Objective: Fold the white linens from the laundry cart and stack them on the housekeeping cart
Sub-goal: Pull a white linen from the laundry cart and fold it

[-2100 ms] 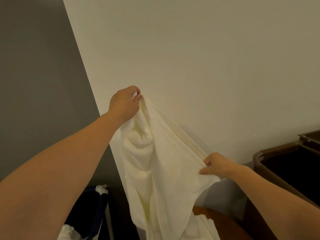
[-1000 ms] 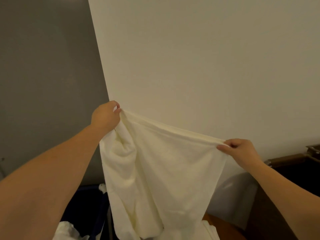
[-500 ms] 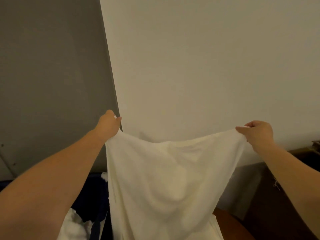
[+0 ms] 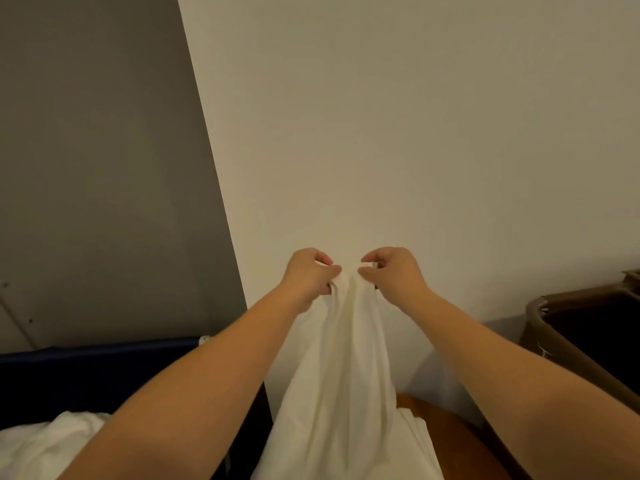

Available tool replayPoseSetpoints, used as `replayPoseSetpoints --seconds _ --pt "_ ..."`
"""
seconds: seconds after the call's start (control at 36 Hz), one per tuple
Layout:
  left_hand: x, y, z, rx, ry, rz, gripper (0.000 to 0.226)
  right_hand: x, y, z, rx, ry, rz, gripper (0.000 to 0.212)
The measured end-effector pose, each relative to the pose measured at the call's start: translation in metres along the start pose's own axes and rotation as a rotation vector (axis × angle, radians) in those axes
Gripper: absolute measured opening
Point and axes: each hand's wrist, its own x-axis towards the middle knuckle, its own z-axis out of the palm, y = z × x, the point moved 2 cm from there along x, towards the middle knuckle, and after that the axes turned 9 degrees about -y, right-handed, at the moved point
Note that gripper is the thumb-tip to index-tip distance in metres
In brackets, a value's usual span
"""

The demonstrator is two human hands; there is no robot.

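At the far left, a grey wall panel stood behind the dark blue laundry cart, and a pile of white linens lay unfolded inside the cart. Moving toward the centre, the left hand was raised in front of the cream wall. Its fingers were curled tightly and pinched one top corner of the white linen. Just beside it, almost touching, the right hand had thumb and forefinger closed on the adjoining top corner, with the other fingers loosely bent. The two corners met between the hands, and the linen hung from that point as one long doubled length. Its lower part draped down to a brown surface at the bottom edge of the view. At the far right stood a brown bin; whether it belonged to the housekeeping cart could not be determined. Judged from this arrangement, the first lengthwise fold of this piece was being made. Further folds and placement on the housekeeping cart were not yet done. No folded stack was visible in the view, and the pile in the laundry cart indicated that most of the task was outstanding.
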Motion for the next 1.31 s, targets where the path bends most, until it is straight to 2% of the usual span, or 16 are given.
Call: replayPoseSetpoints --seconds 0.25,0.36,0.47,0.64,0.72,0.83,0.86,0.94,1.03,1.17,1.31 --pt "-0.003 -0.007 0.017 -0.209 0.047 -0.083 0.015 -0.014 -0.006 0.015 -0.159 -0.045 -0.098 0.038" --pt "-0.004 -0.010 0.020 -0.299 0.056 -0.115 0.014 -0.022 -0.008 0.018 -0.199 -0.088 -0.150 0.017" --pt "-0.004 -0.007 0.021 -0.360 0.039 -0.103 0.010 -0.025 -0.006 0.020 -0.170 -0.117 -0.168 0.023" --pt "0.003 -0.007 0.020 -0.122 -0.001 -0.050 0.016 -0.026 -0.002 0.016 -0.175 -0.024 -0.163 0.013" --pt "0.002 -0.007 0.015 -0.070 -0.061 -0.007 0.012 -0.024 -0.002 0.013 -0.223 -0.002 -0.179 0.018" --pt "-0.002 -0.012 0.004 -0.062 -0.117 0.049 0.013 -0.024 -0.003 0.010 -0.300 0.007 -0.186 0.009" --pt "-0.004 -0.017 -0.001 -0.026 -0.116 0.064 0.015 -0.024 -0.004 0.008 -0.301 0.014 -0.177 0.015" --pt "-0.007 -0.042 -0.020 0.252 -0.086 0.134 0.013 -0.022 -0.009 0.001 -0.268 0.057 -0.173 0.029" --pt "-0.008 -0.079 -0.038 0.455 -0.130 0.149 0.023 -0.016 -0.016 -0.009 -0.216 0.123 -0.192 0.025" --pt "-0.002 -0.109 -0.058 0.479 -0.138 0.139 0.041 -0.005 -0.039 -0.023 -0.187 0.177 -0.267 0.019" --pt "0.011 -0.102 -0.075 0.439 -0.073 0.220 0.055 -0.003 -0.072 -0.032 -0.071 0.218 -0.353 0.025"
